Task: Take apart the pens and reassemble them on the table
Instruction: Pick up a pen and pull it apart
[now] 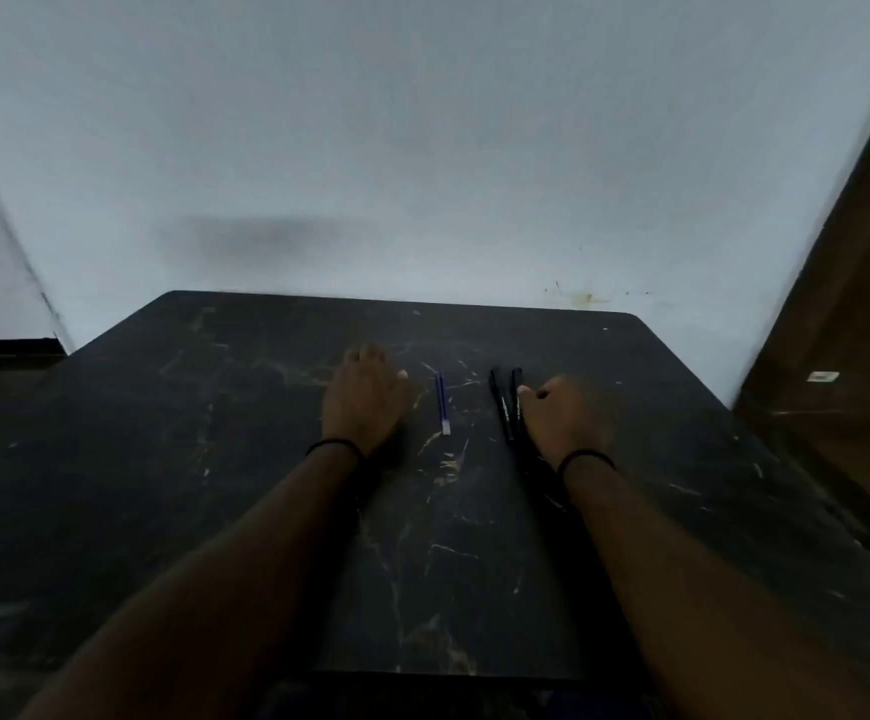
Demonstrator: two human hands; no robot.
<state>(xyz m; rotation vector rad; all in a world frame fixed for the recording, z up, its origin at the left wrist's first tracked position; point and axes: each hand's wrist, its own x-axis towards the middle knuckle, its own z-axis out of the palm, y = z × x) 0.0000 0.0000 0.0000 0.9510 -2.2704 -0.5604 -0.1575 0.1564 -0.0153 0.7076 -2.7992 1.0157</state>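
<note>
Resting flat on the desk (214, 459), the left hand (365, 402) has its fingers spread and empty. Right hand (562, 418) curls loosely beside two black pens (506, 402), holding nothing. Refill (442, 403) lies between the hands. Best pick one pen, steady both ends, twist gently.

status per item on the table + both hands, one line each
blue refill: bare, lying loose on the table, between the hands
black pens: two, side by side, lying flat
left hand: flat on table, holds nothing
right hand: fingers curled, beside the black pens; grip unclear
</note>
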